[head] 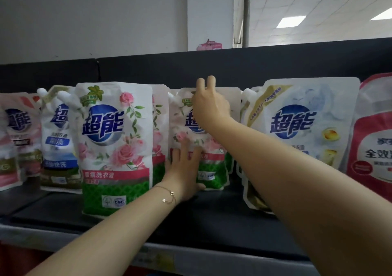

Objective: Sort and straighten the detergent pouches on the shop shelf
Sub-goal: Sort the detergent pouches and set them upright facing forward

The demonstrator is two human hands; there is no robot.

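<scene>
The right hand [210, 106] hooked its fingers over the rose pouch [214, 169] top — the left hand [184, 169] pressed flat, fingers straight, on its front.

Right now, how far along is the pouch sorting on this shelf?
Done, apparently: the large rose-printed pouch stands upright in front. In hand: another rose-printed pouch further back, left hand pressing its lower front, right hand at its top edge. Left: the blue-and-white pouch looks misplaced on the left; the white-and-gold pouch tilts.

Left hand [184, 169] on pouch [214, 166], right hand [210, 106] at top
</scene>
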